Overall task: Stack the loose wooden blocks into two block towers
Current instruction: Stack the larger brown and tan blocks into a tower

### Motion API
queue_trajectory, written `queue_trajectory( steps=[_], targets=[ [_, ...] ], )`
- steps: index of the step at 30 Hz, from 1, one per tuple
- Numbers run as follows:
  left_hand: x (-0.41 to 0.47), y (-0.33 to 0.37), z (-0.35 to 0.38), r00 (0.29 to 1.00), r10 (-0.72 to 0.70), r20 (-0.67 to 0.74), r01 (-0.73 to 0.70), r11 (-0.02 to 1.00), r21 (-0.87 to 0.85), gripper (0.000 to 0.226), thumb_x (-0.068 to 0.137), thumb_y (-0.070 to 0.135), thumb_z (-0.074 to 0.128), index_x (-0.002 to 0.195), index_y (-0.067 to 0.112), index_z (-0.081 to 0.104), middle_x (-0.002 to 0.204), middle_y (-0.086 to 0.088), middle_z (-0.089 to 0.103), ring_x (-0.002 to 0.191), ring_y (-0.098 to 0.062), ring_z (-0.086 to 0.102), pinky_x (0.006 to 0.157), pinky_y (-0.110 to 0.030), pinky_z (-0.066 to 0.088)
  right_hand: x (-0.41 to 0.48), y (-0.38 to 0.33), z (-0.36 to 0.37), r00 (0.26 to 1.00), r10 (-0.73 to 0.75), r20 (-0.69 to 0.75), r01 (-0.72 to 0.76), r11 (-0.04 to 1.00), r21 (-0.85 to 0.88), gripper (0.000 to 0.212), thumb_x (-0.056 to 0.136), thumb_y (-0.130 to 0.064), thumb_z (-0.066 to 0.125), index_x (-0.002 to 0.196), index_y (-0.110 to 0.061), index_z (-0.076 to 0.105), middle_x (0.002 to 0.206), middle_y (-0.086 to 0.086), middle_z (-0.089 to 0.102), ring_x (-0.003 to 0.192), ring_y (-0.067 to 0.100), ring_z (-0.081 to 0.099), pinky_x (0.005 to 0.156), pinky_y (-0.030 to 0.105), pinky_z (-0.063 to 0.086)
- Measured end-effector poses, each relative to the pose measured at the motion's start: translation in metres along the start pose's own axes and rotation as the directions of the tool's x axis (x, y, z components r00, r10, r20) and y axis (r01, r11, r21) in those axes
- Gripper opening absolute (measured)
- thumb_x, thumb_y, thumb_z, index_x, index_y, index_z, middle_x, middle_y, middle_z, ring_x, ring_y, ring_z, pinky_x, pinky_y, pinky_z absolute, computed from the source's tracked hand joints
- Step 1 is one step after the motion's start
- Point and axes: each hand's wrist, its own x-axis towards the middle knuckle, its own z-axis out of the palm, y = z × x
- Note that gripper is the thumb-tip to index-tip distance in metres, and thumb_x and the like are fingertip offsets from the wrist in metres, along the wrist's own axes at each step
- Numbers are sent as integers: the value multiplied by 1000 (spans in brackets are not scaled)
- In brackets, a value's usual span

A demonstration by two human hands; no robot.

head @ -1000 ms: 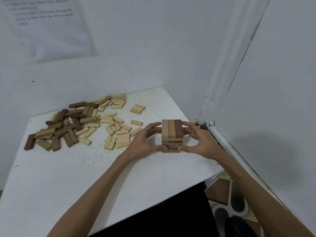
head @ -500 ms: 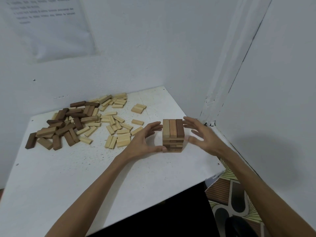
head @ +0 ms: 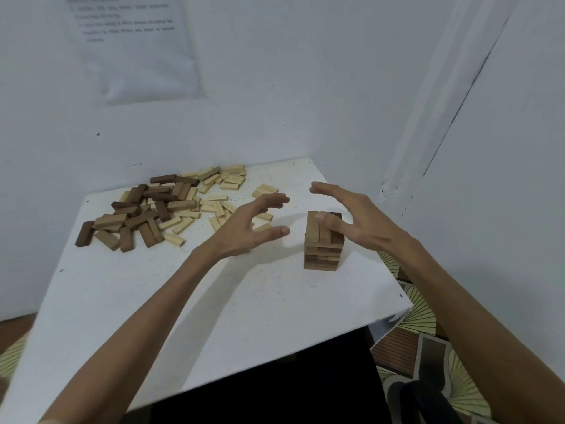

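The block tower (head: 321, 255) at centre right and the loose blocks (head: 159, 209) at left were bare matt wood, pale and dark brown, on a white-painted table (head: 183, 301) with a speckled, slightly rough top, below a wrinkled paper sheet (head: 131, 56) on the matt painted wall (head: 305, 87).

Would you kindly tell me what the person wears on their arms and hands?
Nothing shows: the left hand and right hand are bare, with no gloves, rings or bracelets, and the left forearm and right forearm are uncovered, with no sleeve or watch in view.
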Motion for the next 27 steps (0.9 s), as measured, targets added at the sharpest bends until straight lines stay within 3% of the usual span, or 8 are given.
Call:
queue_trajectory(
  steps=[5,12,20,24,25,27],
  targets=[
    [-10,-3,-17,999,7,-52,-4,999,51,53,96,41,71,145,29,53,145,19,56,133,-2,53,117,-43,41,16,-22,7,997,-5,72,8,999,-42,74,91,-73,57,155,-41,39,158,-23,42,145,4,41,119,43,39],
    [-41,-16,-49,992,-45,-117,61,989,134,55,95,50,68,145,33,53,139,18,60,133,0,52,115,-44,42,42,-56,30,982,-100,161,130,973,-188,71,92,-70,57,154,-40,40,158,-20,42,144,6,40,113,32,38],
    [-96,-41,-98,969,-103,-224,157,958,239,49,97,43,68,143,28,56,143,17,58,132,1,52,112,-39,46,84,-105,83,941,-194,276,256,944,-209,66,94,-63,62,152,-38,44,157,-14,46,142,12,43,112,39,42],
    [-120,-49,-117,956,-138,-260,203,948,244,42,97,31,70,133,47,55,134,31,57,126,13,50,104,-15,43,105,-121,110,914,-248,322,321,926,-199,62,96,-55,64,152,-35,45,154,-11,50,139,13,47,108,38,44],
    [-126,-51,-122,948,-151,-279,224,942,251,41,97,31,71,133,46,56,132,29,59,125,13,50,105,-15,42,110,-124,117,906,-258,336,335,921,-198,62,96,-54,64,152,-35,46,154,-10,51,138,13,47,107,37,44],
    [-134,-61,-130,935,-175,-309,260,930,260,42,96,36,70,137,31,61,133,20,62,127,3,54,109,-29,45,120,-130,129,894,-275,354,357,914,-192,59,96,-53,64,150,-35,48,152,-11,52,137,13,48,106,38,45]
  ],
)
